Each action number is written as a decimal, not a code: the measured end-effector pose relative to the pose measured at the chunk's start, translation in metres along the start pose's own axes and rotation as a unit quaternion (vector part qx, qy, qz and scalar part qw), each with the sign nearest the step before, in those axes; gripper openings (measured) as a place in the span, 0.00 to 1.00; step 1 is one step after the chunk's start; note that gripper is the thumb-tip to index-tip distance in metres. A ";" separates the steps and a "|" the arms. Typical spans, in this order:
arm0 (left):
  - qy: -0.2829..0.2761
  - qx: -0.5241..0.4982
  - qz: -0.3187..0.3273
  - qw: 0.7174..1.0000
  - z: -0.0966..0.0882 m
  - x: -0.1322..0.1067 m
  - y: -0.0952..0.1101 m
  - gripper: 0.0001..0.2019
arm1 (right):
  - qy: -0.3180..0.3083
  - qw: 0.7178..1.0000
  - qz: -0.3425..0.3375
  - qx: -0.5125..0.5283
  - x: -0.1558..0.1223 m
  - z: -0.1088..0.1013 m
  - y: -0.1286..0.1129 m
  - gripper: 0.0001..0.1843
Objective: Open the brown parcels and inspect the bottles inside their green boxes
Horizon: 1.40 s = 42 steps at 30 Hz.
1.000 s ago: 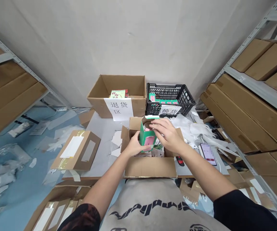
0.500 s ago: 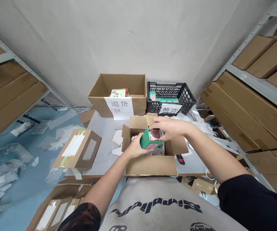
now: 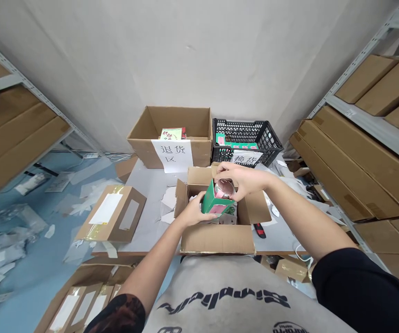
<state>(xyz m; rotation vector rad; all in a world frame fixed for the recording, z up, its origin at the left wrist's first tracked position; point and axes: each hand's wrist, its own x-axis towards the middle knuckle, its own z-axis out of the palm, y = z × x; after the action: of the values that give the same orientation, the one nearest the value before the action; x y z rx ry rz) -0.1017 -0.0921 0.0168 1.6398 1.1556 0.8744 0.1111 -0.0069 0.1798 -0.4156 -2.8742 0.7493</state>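
Note:
My left hand [image 3: 196, 212] is closed round the side of a small green box [image 3: 211, 202], tilted with its open end up. A round jar [image 3: 224, 187] with a shiny brownish-pink top sticks partly out of that end. The fingers of my right hand [image 3: 246, 179] curl round the jar's top; some fingertips are hidden behind it. Both hands are above an open cardboard carton [image 3: 218, 238] with its flaps folded out. White paper and a green-printed item [image 3: 231, 210] show inside it.
Behind stand a large cardboard box [image 3: 202, 152] with a paper sign and a black plastic crate [image 3: 268, 138] holding green boxes. A taped carton [image 3: 130, 215] is at left, a red-and-black cutter [image 3: 260, 230] at right. Shelves of cartons [image 3: 338, 157] flank the table.
The jar stands a little farther out of the green box, with my right hand on it. My left hand keeps its hold on the box, which has tilted slightly.

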 end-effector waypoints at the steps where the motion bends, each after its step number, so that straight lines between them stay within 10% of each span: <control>1: 0.003 -0.003 0.001 1.000 -0.001 0.000 0.001 0.39 | 0.006 1.000 -0.001 0.007 0.000 -0.003 -0.001 0.19; 11: 0.015 0.020 -0.012 1.000 -0.008 -0.003 0.005 0.39 | 0.133 0.980 0.037 0.143 -0.014 -0.038 -0.011 0.22; 16: 0.042 0.057 -0.024 0.997 -0.011 -0.001 0.007 0.39 | 0.376 0.879 0.037 0.292 -0.033 -0.063 -0.021 0.36; 22: 0.074 0.061 -0.018 0.995 -0.020 -0.014 0.031 0.37 | 0.605 0.739 -0.019 0.296 -0.053 -0.083 -0.019 0.19; 27: 0.229 0.152 0.002 0.961 -0.082 -0.046 0.053 0.41 | 0.641 0.696 0.004 0.324 -0.044 -0.043 -0.001 0.18; 32: 0.289 0.330 -0.208 0.874 -0.139 -0.078 0.012 0.51 | 0.618 0.713 0.132 0.302 -0.029 0.023 0.012 0.23; 37: 0.169 0.368 -0.426 0.809 -0.108 -0.092 -0.069 0.50 | 0.558 0.739 0.205 0.319 -0.010 0.068 0.019 0.26; 42: 0.172 0.319 -0.481 0.798 -0.060 -0.098 -0.109 0.47 | 0.525 0.759 0.203 0.326 0.003 0.090 0.013 0.27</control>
<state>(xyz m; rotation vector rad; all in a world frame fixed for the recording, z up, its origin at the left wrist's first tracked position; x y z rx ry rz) -0.2184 -0.1532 -0.0707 1.0691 2.4218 0.0748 0.0928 -0.0360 0.0951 -0.9621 -1.3695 1.0482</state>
